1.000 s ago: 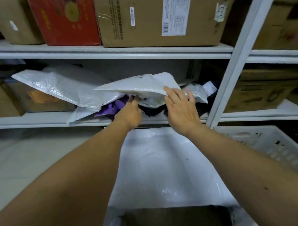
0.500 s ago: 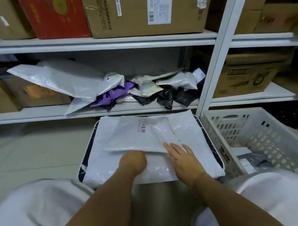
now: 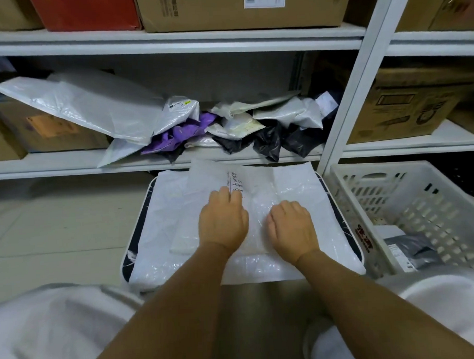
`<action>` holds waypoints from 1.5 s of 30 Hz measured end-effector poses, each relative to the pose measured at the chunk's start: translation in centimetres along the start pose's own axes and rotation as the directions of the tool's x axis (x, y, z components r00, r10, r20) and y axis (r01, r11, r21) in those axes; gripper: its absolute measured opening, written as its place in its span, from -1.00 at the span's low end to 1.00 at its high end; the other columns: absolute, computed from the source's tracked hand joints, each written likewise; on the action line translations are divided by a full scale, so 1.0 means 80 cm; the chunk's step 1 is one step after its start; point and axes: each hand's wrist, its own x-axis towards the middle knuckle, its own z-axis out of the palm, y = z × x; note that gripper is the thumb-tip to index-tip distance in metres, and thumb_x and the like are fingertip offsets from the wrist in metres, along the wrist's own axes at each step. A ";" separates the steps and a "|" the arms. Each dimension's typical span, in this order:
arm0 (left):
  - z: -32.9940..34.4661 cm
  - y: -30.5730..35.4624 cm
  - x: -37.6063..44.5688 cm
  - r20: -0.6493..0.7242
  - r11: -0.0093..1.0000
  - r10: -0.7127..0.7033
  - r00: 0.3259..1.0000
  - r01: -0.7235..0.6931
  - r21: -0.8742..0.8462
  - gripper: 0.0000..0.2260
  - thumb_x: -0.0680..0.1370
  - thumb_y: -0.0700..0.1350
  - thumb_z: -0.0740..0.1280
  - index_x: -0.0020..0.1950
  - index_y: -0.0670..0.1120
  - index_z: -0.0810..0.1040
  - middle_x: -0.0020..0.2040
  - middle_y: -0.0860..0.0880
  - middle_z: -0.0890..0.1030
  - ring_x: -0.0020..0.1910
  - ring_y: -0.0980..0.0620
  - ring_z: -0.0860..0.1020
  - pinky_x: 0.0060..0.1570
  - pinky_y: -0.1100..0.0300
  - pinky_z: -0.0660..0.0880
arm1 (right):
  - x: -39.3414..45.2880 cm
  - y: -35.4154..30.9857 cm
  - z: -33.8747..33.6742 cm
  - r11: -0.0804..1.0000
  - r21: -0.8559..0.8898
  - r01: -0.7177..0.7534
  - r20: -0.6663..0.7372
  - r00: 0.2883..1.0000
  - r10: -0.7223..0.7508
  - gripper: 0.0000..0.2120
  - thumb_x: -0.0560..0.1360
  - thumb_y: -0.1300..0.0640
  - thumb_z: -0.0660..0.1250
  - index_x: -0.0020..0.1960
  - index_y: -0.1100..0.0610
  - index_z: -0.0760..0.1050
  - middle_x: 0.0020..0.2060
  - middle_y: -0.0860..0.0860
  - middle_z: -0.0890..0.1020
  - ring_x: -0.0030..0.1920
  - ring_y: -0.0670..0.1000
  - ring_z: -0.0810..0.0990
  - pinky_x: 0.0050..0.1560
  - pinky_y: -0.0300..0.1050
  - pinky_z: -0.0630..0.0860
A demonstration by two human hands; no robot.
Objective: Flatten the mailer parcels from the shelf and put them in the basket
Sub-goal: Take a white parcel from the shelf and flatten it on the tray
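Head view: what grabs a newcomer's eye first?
Both hands, the left hand and right hand, press down on a white mailer lying on a white-covered stool at centre. Behind it, a jumble of white, purple and black mailer parcels crowds the middle shelf. A white slotted basket stands to the right, with a grey parcel inside.

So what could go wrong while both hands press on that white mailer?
1. The white mailer lies on another slick plastic sheet; under the left hand and right hand it may slide instead of flattening.
2. The sheet overhangs the stool, so a slide could take both to the floor.
3. The basket stands beside the stool; a careless toss might miss it.
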 end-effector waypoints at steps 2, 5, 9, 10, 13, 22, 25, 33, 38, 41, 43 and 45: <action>0.009 -0.015 0.022 0.106 0.993 -0.085 0.991 0.076 0.090 -0.70 0.55 -0.02 0.14 0.25 -0.03 0.43 0.27 -0.15 0.44 0.26 -0.16 0.39 0.14 -0.05 0.34 | 0.026 -0.013 0.004 0.999 0.034 -0.042 0.025 0.999 0.042 -0.75 0.59 0.03 0.13 0.10 0.11 0.51 0.03 0.06 0.56 0.04 0.08 0.51 0.10 0.02 0.46; 0.037 -0.033 0.041 0.299 0.976 -0.113 0.948 0.049 0.214 -0.51 0.63 0.13 -0.14 0.56 0.11 -0.13 0.58 -0.08 -0.15 0.54 -0.17 -0.18 0.41 -0.28 -0.14 | 0.055 -0.024 0.023 1.000 0.004 -0.025 0.205 0.979 0.023 -0.52 0.64 -0.08 -0.05 0.53 -0.01 0.16 0.54 0.02 0.17 0.54 0.10 0.07 0.49 0.17 0.00; 0.077 -0.050 0.027 0.433 0.975 -0.123 0.893 0.027 0.222 -0.50 0.61 0.18 -0.24 0.51 0.15 -0.35 0.55 -0.03 -0.32 0.51 -0.22 -0.30 0.39 -0.37 -0.13 | 0.050 -0.021 0.072 0.999 -0.020 0.050 0.340 0.940 -0.040 -0.47 0.62 -0.21 -0.20 0.57 -0.13 -0.04 0.58 0.01 0.00 0.57 0.13 -0.13 0.46 0.31 -0.20; 0.086 -0.054 0.017 0.448 0.973 -0.125 0.885 0.021 0.231 -0.49 0.61 0.19 -0.24 0.50 0.15 -0.38 0.54 -0.04 -0.33 0.51 -0.23 -0.30 0.38 -0.37 -0.12 | 0.043 -0.020 0.085 0.998 -0.019 0.052 0.346 0.937 -0.043 -0.47 0.62 -0.22 -0.19 0.56 -0.13 0.00 0.57 0.03 0.05 0.56 0.17 -0.08 0.45 0.35 -0.15; 0.116 -0.062 -0.018 0.478 0.974 -0.140 0.867 0.035 0.223 -0.48 0.58 0.22 -0.29 0.46 0.13 -0.44 0.53 -0.06 -0.36 0.50 -0.26 -0.30 0.37 -0.39 -0.10 | 0.017 -0.020 0.115 0.999 -0.010 0.054 0.387 0.921 -0.046 -0.47 0.62 -0.26 -0.15 0.55 -0.15 0.04 0.56 0.04 0.10 0.55 0.23 -0.01 0.43 0.42 -0.04; 0.151 -0.072 -0.048 0.398 0.989 -0.103 0.912 0.051 0.139 -0.40 0.57 0.25 0.04 0.55 0.04 0.06 0.55 -0.15 0.12 0.50 -0.30 0.09 0.34 -0.38 0.14 | 0.000 -0.019 0.147 0.998 0.030 0.056 0.421 0.905 -0.064 -0.44 0.61 -0.30 -0.16 0.56 -0.16 -0.04 0.58 0.02 0.02 0.55 0.22 -0.05 0.44 0.38 -0.02; 0.153 -0.071 -0.050 0.374 0.988 -0.124 0.919 0.077 0.137 -0.42 0.58 0.23 0.00 0.53 -0.01 0.21 0.51 -0.14 0.25 0.48 -0.24 0.22 0.37 -0.28 0.16 | 0.002 -0.020 0.149 1.000 0.025 0.013 0.403 0.915 -0.022 -0.45 0.60 -0.28 -0.08 0.52 -0.09 0.17 0.51 0.03 0.27 0.48 0.21 0.25 0.35 0.36 0.26; 0.129 -0.075 0.042 0.175 0.977 -0.196 0.965 0.177 0.117 -0.74 0.55 0.02 0.18 0.19 -0.05 0.41 -0.19 -0.05 0.57 -0.22 -0.07 0.53 -0.22 0.09 0.44 | 0.090 -0.025 0.139 0.997 -0.042 -0.064 0.133 0.989 0.069 -0.75 0.55 -0.06 0.14 0.02 0.08 0.47 -0.16 0.02 0.57 -0.16 0.06 0.53 -0.06 0.02 0.41; 0.139 -0.076 0.086 0.274 0.982 -0.075 0.959 0.024 0.185 -0.53 0.61 0.11 -0.01 0.52 0.10 0.09 0.52 -0.17 0.10 0.52 -0.20 0.01 0.42 -0.23 -0.04 | 0.138 -0.014 0.143 1.000 -0.024 -0.004 0.220 0.975 0.009 -0.49 0.56 -0.12 0.11 0.49 -0.06 0.21 0.51 0.12 0.20 0.53 0.19 0.09 0.43 0.34 0.01; 0.161 -0.090 0.085 0.442 0.983 -0.076 0.894 -0.008 0.185 -0.51 0.62 0.17 -0.18 0.55 0.20 -0.16 0.58 -0.03 -0.19 0.52 -0.20 -0.26 0.39 -0.36 -0.17 | 0.141 0.002 0.165 1.000 -0.006 -0.012 0.483 0.876 0.014 -0.44 0.59 -0.26 -0.15 0.55 -0.20 -0.14 0.58 0.01 -0.14 0.55 0.15 -0.25 0.45 0.36 -0.20; 0.169 -0.096 0.081 0.509 0.983 -0.108 0.854 0.014 0.184 -0.51 0.60 0.21 -0.22 0.54 0.22 -0.20 0.58 -0.01 -0.19 0.52 -0.22 -0.26 0.38 -0.38 -0.14 | 0.139 0.009 0.173 0.999 0.003 -0.046 0.582 0.813 0.036 -0.43 0.58 -0.30 -0.19 0.55 -0.22 -0.19 0.58 -0.01 -0.18 0.55 0.16 -0.27 0.46 0.34 -0.19; 0.172 -0.098 0.082 0.558 0.986 -0.126 0.820 0.039 0.165 -0.50 0.60 0.24 -0.23 0.54 0.22 -0.21 0.58 -0.02 -0.20 0.53 -0.21 -0.24 0.39 -0.36 -0.12 | 0.141 0.010 0.180 0.996 0.014 -0.086 0.633 0.772 0.057 -0.43 0.57 -0.32 -0.19 0.54 -0.24 -0.18 0.57 -0.01 -0.18 0.55 0.16 -0.25 0.48 0.31 -0.15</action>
